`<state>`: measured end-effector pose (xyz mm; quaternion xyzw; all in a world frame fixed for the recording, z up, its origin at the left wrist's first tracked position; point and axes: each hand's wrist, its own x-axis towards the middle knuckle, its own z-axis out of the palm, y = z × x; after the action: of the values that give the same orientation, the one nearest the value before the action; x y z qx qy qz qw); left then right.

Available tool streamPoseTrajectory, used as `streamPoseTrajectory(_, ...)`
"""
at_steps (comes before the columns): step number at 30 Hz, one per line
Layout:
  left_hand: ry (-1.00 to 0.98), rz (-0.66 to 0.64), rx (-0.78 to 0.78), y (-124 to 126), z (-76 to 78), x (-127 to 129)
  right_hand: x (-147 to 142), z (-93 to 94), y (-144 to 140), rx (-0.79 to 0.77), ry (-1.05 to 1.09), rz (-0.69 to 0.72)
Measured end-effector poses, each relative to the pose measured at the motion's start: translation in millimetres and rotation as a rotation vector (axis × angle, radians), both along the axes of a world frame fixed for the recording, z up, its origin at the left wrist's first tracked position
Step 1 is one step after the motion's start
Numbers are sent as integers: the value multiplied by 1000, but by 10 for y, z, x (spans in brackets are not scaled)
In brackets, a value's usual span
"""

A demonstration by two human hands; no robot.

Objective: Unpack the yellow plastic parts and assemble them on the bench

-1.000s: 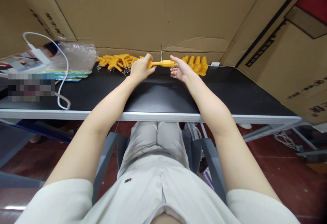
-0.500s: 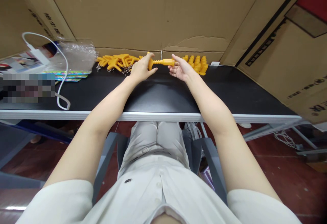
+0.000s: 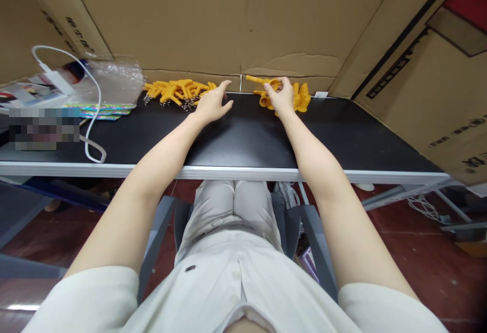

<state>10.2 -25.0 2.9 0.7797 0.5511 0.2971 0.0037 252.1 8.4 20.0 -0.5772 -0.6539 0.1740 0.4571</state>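
Black table [image 3: 243, 140], yellow plastic parts [image 3: 177, 90], white cable [image 3: 91, 120], plastic bag [image 3: 114, 82]

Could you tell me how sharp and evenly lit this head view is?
Head view: wide-angle bend at the edges; black table evenly lit, faint sheen, soft shadows; right hand and yellow parts fairly sharp; a pixelated patch at left.

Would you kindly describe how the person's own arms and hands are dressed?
Both arms are bare below short, cream-white sleeves of a buttoned shirt. The left hand and right hand wear no gloves; no rings, watch or bracelets show.
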Motion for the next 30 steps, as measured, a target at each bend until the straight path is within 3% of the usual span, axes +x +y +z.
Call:
streamPoseTrajectory(8, 20, 36, -45, -66, 40, 57, -191, -107, -34, 53, -436, -6)
streamPoseTrajectory(13, 13, 21, -54, -67, 43, 67, -275, -67, 64, 83, -662, -1)
streamPoseTrajectory(18, 31, 24, -50, -77, 53, 62, -338, -45, 126, 80, -739, 4)
streamPoseTrajectory(30, 17, 8, -64, -53, 36, 58, -281, -316, 476, 95, -836, -83)
